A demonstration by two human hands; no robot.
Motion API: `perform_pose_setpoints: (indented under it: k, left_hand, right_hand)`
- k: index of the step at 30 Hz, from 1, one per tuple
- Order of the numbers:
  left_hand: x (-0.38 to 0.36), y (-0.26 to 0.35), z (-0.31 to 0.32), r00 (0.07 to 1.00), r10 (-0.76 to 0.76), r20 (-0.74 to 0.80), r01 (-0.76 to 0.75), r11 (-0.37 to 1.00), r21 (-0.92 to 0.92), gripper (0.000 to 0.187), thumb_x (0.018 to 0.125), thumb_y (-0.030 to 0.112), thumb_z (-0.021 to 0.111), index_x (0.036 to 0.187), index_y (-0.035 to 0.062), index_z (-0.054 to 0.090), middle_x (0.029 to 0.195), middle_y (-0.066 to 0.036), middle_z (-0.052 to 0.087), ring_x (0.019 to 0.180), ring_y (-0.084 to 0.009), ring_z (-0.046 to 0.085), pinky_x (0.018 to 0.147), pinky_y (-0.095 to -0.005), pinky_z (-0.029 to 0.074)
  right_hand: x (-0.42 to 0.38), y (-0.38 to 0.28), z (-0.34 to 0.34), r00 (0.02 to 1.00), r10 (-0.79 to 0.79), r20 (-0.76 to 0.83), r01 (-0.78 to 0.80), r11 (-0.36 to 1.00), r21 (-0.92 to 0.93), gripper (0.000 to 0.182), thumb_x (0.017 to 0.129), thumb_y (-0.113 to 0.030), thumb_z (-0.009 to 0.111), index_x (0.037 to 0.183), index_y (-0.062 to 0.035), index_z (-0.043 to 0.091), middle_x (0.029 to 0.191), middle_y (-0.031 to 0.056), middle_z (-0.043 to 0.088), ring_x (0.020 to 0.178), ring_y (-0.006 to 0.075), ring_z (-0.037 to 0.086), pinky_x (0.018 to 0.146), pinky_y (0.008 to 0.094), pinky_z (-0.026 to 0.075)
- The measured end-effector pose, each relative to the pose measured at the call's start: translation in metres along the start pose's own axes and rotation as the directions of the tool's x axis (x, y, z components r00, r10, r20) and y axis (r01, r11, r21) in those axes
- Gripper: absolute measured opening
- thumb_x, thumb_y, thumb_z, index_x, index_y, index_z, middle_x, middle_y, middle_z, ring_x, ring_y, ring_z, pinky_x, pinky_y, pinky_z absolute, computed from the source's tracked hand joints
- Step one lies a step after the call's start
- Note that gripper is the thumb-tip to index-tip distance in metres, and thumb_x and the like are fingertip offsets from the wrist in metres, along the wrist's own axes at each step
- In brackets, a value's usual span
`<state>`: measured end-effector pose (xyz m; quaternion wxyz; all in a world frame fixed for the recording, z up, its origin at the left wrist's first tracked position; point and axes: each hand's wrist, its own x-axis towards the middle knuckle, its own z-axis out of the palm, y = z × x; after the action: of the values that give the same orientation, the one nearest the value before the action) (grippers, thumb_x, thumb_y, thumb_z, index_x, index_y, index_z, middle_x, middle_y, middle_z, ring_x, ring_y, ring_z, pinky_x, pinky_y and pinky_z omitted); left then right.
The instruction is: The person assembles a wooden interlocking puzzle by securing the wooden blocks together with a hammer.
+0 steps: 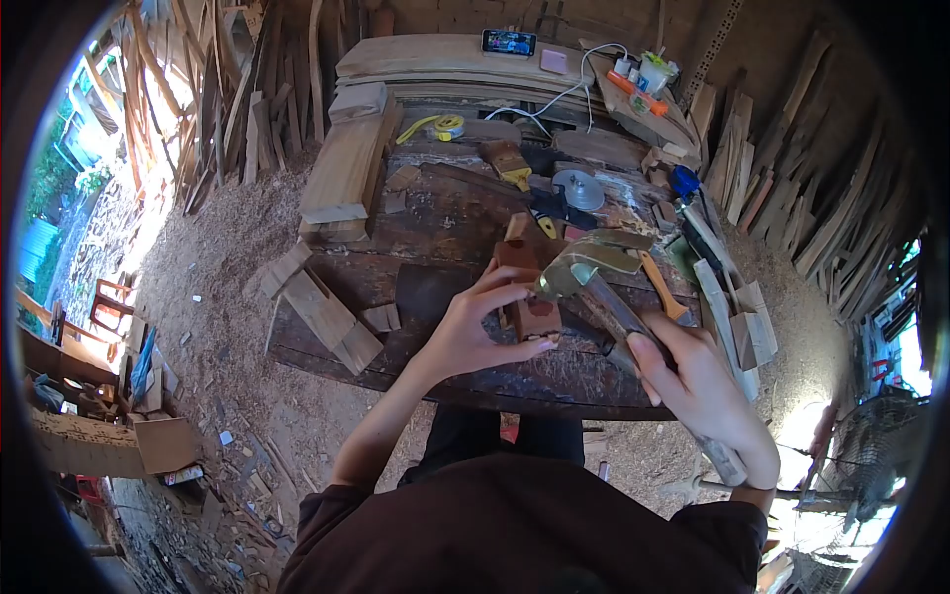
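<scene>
My left hand (478, 332) grips a reddish-brown wooden block (534, 315) near the front edge of the workbench, thumb along its near end and fingers over its far side. A paler piece of wood (517, 227) sticks out at the block's far end. In my right hand (693, 371) is a claw hammer (616, 309), held by its handle, with the metal head over the right side of the block. Whether the hammer head touches the block cannot be made out. A wooden-handled brush (661, 281) lies just beyond my right hand.
On the workbench (426, 213) are a yellow tape measure (448, 127), a paintbrush (510, 166), a round disc (579, 190) and a phone (509, 43). A jointed wooden piece (322, 309) rests at the left edge. Boards (346, 168) lie at the back left; offcuts (757, 327) sit right.
</scene>
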<state>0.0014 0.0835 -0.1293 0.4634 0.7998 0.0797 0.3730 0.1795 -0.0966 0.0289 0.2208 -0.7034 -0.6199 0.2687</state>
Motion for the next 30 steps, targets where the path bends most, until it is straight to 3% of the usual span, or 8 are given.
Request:
perform_pose_setpoints:
  k: [6,17,19,20,21,24,27,30]
  left_hand:
    - [0.004,0.006,-0.002,1.000,0.005,0.011,-0.005,1.000,0.013,0.051,0.071,0.023,0.085,0.113,0.0007,0.066,0.124,-0.013,0.062,0.118,-0.0290,0.059,0.116,-0.0459,0.029]
    - [0.002,0.003,-0.002,0.999,0.036,0.016,-0.036,0.999,0.031,0.055,0.071,0.019,0.084,0.119,0.0026,0.064,0.127,-0.013,0.060,0.120,-0.0272,0.057,0.110,-0.0421,0.037]
    - [0.005,0.008,0.000,0.998,0.068,0.001,-0.068,0.997,-0.023,0.062,0.072,0.016,0.084,0.127,0.0048,0.059,0.127,-0.012,0.060,0.121,-0.0275,0.056,0.110,-0.0417,0.037]
    - [0.005,0.008,0.000,0.997,0.071,0.008,-0.071,0.997,-0.026,0.062,0.072,0.016,0.084,0.127,0.0048,0.059,0.127,-0.012,0.060,0.121,-0.0275,0.056,0.110,-0.0417,0.037]
    - [0.004,0.008,0.000,0.997,0.072,0.003,-0.072,0.997,-0.001,0.064,0.072,0.015,0.083,0.129,0.0059,0.057,0.128,-0.012,0.060,0.122,-0.0271,0.056,0.110,-0.0415,0.037]
    - [0.004,0.006,0.000,0.995,0.100,0.022,-0.101,0.995,0.028,0.064,0.073,0.012,0.082,0.131,0.0073,0.055,0.129,-0.011,0.060,0.123,-0.0265,0.055,0.110,-0.0409,0.037]
    - [0.006,0.007,-0.002,0.991,0.127,0.052,-0.129,0.991,0.037,0.061,0.074,0.011,0.082,0.129,0.0074,0.056,0.130,-0.012,0.059,0.124,-0.0264,0.055,0.110,-0.0403,0.037]
    - [0.007,0.009,-0.002,0.988,0.135,0.068,-0.139,0.989,0.047,0.059,0.074,0.010,0.082,0.128,0.0071,0.057,0.130,-0.012,0.059,0.124,-0.0263,0.055,0.109,-0.0397,0.038]
  right_hand:
    - [-0.014,-0.020,-0.009,0.986,0.109,-0.126,-0.088,0.984,0.157,0.016,0.100,-0.014,0.053,0.104,0.0011,0.055,0.071,0.0140,0.057,0.063,0.0239,0.058,0.060,0.0345,0.046]
    - [-0.009,0.007,-0.001,0.996,0.062,-0.066,-0.048,0.979,0.196,0.020,0.101,-0.019,0.053,0.105,0.0006,0.057,0.064,0.0064,0.053,0.051,0.0147,0.054,0.051,0.0315,0.043]
    - [-0.010,0.015,0.002,0.965,0.060,-0.254,-0.009,0.981,0.195,0.021,0.101,-0.019,0.053,0.105,0.0006,0.058,0.063,0.0041,0.053,0.051,0.0090,0.052,0.050,0.0293,0.043]
    - [-0.008,0.020,0.002,0.955,0.090,-0.284,-0.050,0.988,0.144,0.021,0.100,-0.018,0.055,0.105,0.0013,0.059,0.064,0.0087,0.056,0.053,0.0199,0.057,0.054,0.0328,0.045]
    - [-0.004,0.029,0.003,0.952,0.096,-0.290,-0.055,0.988,0.147,0.021,0.100,-0.018,0.055,0.105,0.0013,0.059,0.064,0.0087,0.056,0.053,0.0199,0.057,0.054,0.0328,0.045]
    - [0.012,0.068,0.017,0.916,-0.120,-0.383,0.038,0.976,-0.214,0.024,0.096,-0.019,0.058,0.105,0.0033,0.059,0.080,0.0262,0.063,0.077,0.0477,0.061,0.068,0.0462,0.049]
    - [0.027,0.122,0.033,0.900,-0.240,-0.364,0.058,0.893,-0.445,0.030,0.097,-0.021,0.058,0.112,0.0048,0.057,0.081,0.0277,0.062,0.075,0.0455,0.062,0.063,0.0458,0.049]
    - [0.033,0.133,0.035,0.937,-0.153,-0.313,-0.036,0.852,-0.523,0.033,0.095,-0.023,0.058,0.112,0.0049,0.058,0.092,0.0286,0.064,0.079,0.0432,0.065,0.067,0.0483,0.052]
